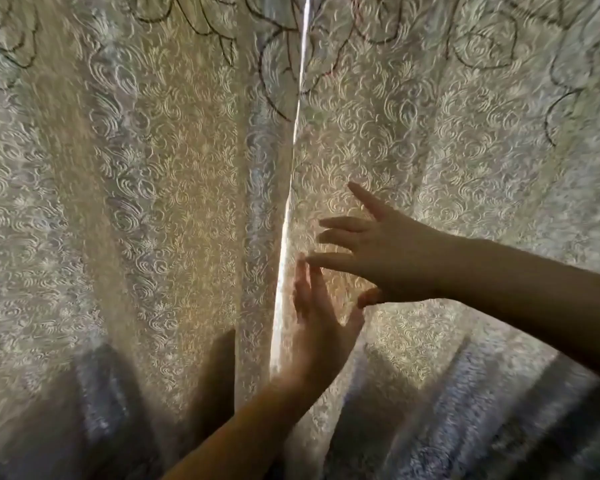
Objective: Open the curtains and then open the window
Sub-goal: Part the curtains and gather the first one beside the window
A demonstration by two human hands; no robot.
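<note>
Two pale cream curtains with a raised swirl pattern and dark embroidered leaf outlines near the top filled your whole view. The left curtain (136, 202) hung in soft vertical folds away to the left of your fingers, and the right curtain (465, 150) spread behind and beyond both of your hands. They met along a narrow bright slit of daylight (284, 237) that ran from the top of the view down to just beside your left fingertips. The curtains were all but closed, and the window behind them could not be seen, only its light through the cloth and the slit.

Your right forearm (516, 282) came in from the right edge, and your left forearm (243, 427) rose from the bottom.

Your right hand (388, 258) was held in front of the right curtain, just right of the slit, with its fingers (340, 225) spread wide and pointing left and the thumb (368, 299) hanging below. Whether those fingers touched the cloth I cannot tell.

Your left hand (319, 323) sat directly under the right one, palm toward the fabric, its fingers (302, 282) extended upward and close together, right at the inner edge of the right curtain beside the slit. The left fingertips reached the lowest right finger. Neither hand was gripping any cloth.
</note>
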